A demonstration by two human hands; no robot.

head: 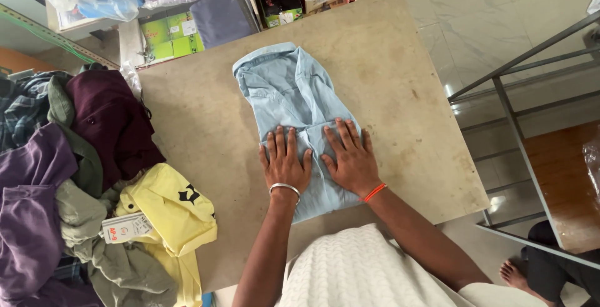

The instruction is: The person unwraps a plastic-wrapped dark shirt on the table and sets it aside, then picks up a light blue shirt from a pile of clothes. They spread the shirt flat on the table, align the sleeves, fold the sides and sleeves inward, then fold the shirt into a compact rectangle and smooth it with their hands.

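**Two hands pressing a folded blue shirt flat on a desk**

I am looking down at a light blue shirt, folded into a narrow rectangle and lying in the middle of a worn beige desk, its collar end pointing away from me. Both hands are resting on the near half of it, seemingly to be smoothing the fold and keeping the layers from springing open. The left hand, wearing a silver bangle, is lying palm down with its fingers spread and released, gripping nothing. The right hand, with an orange thread at the wrist, is lying just beside it in the same flat, open pose, thumbs nearly touching. Both forearms are reaching forward from a white-clad torso at the desk's near edge. To the left, a loose heap of clothes is waiting: a maroon shirt, a purple garment, olive pieces and a yellow shirt with a paper tag.
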